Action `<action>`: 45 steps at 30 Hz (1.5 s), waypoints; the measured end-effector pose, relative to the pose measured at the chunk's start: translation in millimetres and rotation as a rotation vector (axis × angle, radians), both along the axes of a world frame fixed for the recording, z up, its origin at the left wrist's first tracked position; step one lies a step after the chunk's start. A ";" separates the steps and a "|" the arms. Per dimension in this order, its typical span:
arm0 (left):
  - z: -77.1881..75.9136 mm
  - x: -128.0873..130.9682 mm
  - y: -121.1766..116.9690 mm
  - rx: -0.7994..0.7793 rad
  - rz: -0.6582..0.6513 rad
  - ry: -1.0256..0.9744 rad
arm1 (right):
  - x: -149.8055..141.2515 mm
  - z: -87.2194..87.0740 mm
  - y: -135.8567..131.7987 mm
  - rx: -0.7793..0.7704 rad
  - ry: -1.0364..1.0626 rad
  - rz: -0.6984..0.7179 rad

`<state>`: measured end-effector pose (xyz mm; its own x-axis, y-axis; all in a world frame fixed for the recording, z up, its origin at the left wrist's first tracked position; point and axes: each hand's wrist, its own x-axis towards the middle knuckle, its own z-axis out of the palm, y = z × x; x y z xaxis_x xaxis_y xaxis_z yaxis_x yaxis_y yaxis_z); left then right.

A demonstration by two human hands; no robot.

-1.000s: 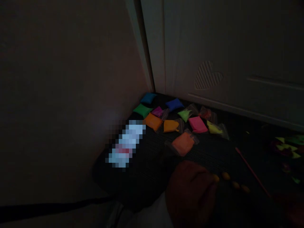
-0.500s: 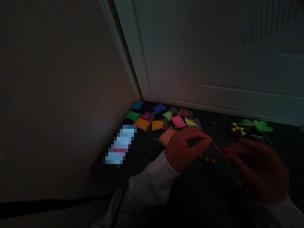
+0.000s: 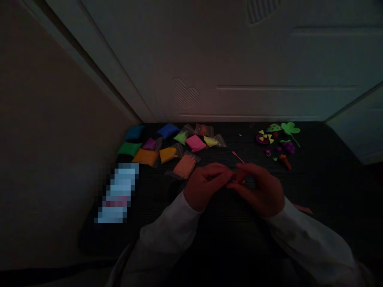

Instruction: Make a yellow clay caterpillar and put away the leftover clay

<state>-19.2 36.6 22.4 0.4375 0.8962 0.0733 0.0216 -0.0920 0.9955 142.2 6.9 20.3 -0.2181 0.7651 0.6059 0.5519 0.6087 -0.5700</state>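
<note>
My left hand (image 3: 206, 184) and my right hand (image 3: 262, 190) meet over the dark tabletop, fingertips almost touching. Both are closed in a pinch. What lies between the fingers is too small and dark to make out. Small yellowish lumps (image 3: 243, 181) show just beside the right fingertips, partly covered. Behind the right hand lies a thin pink stick (image 3: 238, 156), its lower end hidden. A clear bag of peach-coloured clay (image 3: 184, 166) rests just beyond the left hand.
Several bags of coloured clay, including a pink one (image 3: 196, 142), lie at back left. A blurred bright screen (image 3: 118, 193) is at left. At right are a green clover shape (image 3: 290, 128), a purple grape cluster (image 3: 289, 146) and an orange cone shape (image 3: 285, 161). A white panel (image 3: 254, 59) stands behind.
The view has swung right. My right hand has come into view and moved left to meet my left hand. The left hand has left the pink stick's end.
</note>
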 end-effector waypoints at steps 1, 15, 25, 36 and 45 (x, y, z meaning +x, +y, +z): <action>-1.3 -0.4 0.0 0.008 0.006 0.001 | -0.2 -0.3 0.3 -0.007 -0.013 -0.002; -1.8 0.5 -5.1 0.169 0.018 0.109 | 1.8 -3.2 1.6 -0.062 -0.128 -0.050; 1.5 4.1 -5.5 0.178 -0.097 0.142 | 5.7 -6.9 4.7 -0.066 -0.220 -0.030; 2.6 -3.3 -1.6 0.165 -0.099 0.099 | 7.7 -3.1 5.8 -0.061 -0.235 -0.040; 1.8 -4.3 -2.2 0.168 -0.171 0.111 | 8.1 -5.0 5.7 -0.114 -0.235 -0.046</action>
